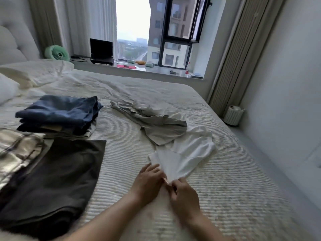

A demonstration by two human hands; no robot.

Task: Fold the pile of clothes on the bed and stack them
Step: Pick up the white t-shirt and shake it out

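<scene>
Hands meet at lower centre of the frame: left hand (149, 178) and right hand (182, 192) each pinch the near corner of the white garment (191, 150) lying on the bed (225, 188), beside a grey garment (161, 126); folded stack (59, 113) at left.

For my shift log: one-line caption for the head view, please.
Both hands, left hand and right hand, pinch the near corner of a white garment beside folded stacks on the bed.

One head-worn camera looks forward and down over the bed (217, 197), toward the window (133, 23).
</scene>
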